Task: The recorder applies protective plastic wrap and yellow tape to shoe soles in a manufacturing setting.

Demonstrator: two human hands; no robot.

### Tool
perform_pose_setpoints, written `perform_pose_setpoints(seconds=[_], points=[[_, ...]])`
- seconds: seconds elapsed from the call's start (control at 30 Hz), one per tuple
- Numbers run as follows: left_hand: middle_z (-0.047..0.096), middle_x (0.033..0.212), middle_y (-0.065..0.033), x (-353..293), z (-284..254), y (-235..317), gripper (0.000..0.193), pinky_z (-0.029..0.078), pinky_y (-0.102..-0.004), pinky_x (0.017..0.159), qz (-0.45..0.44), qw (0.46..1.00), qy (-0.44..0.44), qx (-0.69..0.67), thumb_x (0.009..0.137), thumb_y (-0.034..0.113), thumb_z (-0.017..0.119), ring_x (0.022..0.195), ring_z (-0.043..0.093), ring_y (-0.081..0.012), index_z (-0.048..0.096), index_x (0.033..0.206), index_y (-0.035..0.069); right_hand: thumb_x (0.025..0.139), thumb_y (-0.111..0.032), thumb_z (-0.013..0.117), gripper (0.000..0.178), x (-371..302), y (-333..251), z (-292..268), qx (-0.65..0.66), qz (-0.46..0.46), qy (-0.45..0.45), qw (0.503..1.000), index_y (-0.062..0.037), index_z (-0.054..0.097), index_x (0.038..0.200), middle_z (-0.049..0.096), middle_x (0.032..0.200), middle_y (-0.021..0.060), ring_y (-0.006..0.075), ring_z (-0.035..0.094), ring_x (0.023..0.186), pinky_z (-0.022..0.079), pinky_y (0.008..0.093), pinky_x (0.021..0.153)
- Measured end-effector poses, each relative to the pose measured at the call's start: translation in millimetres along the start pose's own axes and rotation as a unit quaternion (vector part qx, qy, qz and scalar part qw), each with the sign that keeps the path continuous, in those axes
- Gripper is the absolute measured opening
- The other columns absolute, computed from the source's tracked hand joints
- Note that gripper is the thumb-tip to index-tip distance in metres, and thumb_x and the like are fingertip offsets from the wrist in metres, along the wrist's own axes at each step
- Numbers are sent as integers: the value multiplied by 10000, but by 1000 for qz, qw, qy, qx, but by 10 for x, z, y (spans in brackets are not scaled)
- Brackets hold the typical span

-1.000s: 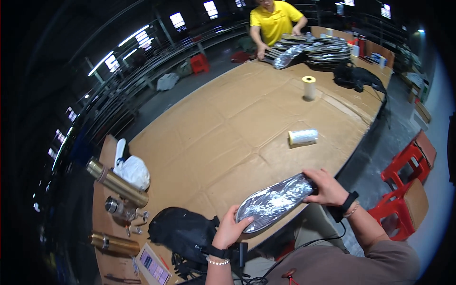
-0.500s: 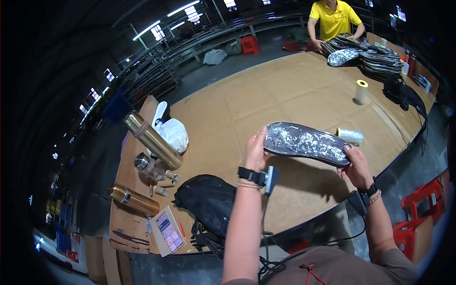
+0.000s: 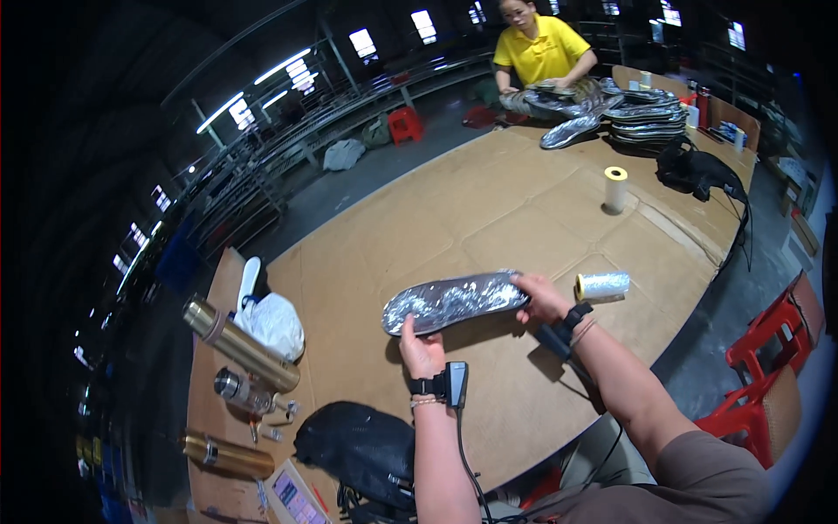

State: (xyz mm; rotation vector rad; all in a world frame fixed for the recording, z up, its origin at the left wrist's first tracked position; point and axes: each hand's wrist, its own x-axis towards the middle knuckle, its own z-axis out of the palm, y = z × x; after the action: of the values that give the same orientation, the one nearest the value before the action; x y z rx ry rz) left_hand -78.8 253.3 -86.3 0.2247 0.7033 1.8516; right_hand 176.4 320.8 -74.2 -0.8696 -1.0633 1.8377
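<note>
Both hands on long silver foil-wrapped pad (image 3: 454, 301), held flat just above desk (image 3: 367, 262).

Left hand (image 3: 422, 349) pinches near edge at one end, thumb on top, fingers (image 3: 407, 329) curled under. Right hand (image 3: 541, 297) closed over opposite tip.

Handling guess: light, thin, bit floppy in middle, so grip at both ends makes sense. Foil skin looks crinkly, slippery, easy to tear, so go gentle.

Just beyond right fingers: foil tape roll (image 3: 602, 286) lying on side. Near left wrist: black bag (image 3: 362, 450).
</note>
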Motion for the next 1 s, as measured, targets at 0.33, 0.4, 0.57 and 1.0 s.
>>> perform_pose_setpoints(seconds=[0.33, 0.4, 0.57, 1.0], points=[[708, 1035, -8, 263, -53, -48, 263, 555, -277, 656, 68, 996, 41, 33, 931, 315, 654, 884, 681, -142, 641, 1086, 103, 1047, -368, 475, 389, -26, 43, 27, -68, 24, -23, 997, -23, 621, 941, 656, 638, 89, 113, 540, 385, 428, 245, 335], [701, 1085, -13, 210, 48, -55, 371, 579, -303, 734, 68, 997, 15, 44, 931, 428, 656, 910, 680, -150, 635, 1126, 113, 1050, -357, 472, 378, -26, 23, 1, -45, -12, -38, 998, -28, 622, 940, 660, 643, 97, 110, 522, 377, 411, 247, 329], [650, 1064, -19, 217, -13, 26, 701, 514, -265, 665, 46, 997, -59, -6, 886, 707, 557, 853, 604, -146, 586, 1275, 125, 1058, -358, 447, 385, -94, -92, 72, 27, -42, 31, 998, -18, 611, 986, 653, 652, 98, 128, 552, 405, 460, 257, 358], [587, 1024, -38, 369, -123, -176, 415, 481, -259, 754, 47, 996, 1, 77, 985, 370, 565, 875, 552, -119, 576, 1287, 85, 1057, -291, 457, 369, -138, -81, 298, 201, -38, 44, 978, 13, 500, 1262, 647, 1015, 168, 233, 693, 827, 629, 362, 732]])
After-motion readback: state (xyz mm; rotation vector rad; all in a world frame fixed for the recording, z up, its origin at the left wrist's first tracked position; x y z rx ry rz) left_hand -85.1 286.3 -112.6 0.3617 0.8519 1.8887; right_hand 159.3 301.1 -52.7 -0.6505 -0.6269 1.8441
